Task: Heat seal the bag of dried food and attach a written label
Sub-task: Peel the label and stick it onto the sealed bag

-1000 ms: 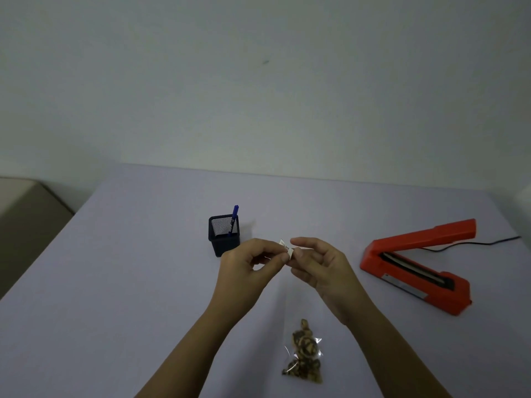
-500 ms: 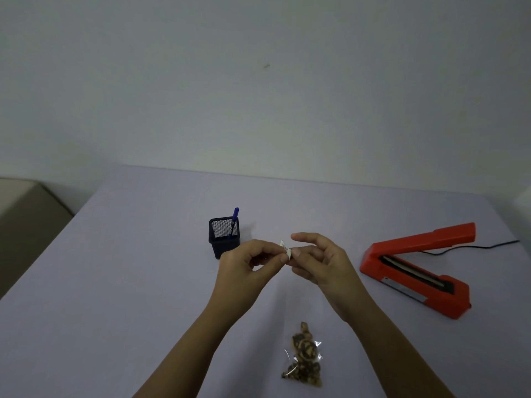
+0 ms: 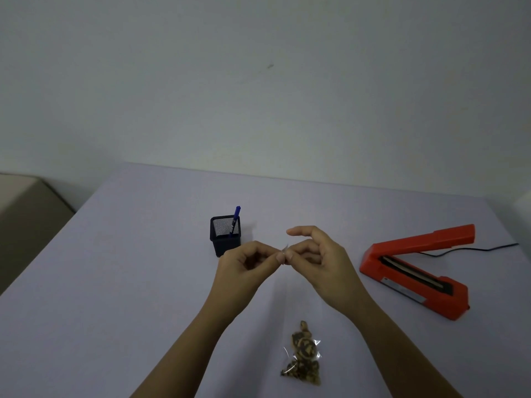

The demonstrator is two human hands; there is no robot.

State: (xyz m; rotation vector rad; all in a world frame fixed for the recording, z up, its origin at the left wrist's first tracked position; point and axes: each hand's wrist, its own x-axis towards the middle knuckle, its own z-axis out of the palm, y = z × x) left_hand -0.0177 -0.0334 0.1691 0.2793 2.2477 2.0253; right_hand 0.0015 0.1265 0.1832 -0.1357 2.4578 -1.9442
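A label (image 3: 284, 249) is pinched between left hand (image 3: 244, 271) and right hand (image 3: 323, 264), seemingly for peeling. The bag (image 3: 302, 356) is laid near.

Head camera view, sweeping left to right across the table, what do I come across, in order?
From the left: mesh pen holder → left hand → small label → right hand → red heat sealer. The bag of dried food is left out, since it lies nearer within the right hand's span.

Looks like a plain office or workroom: bare pale wall (image 3: 258, 81), lilac tabletop (image 3: 115, 282) carrying mesh pen holder (image 3: 225, 238) and red heat sealer (image 3: 413, 272).
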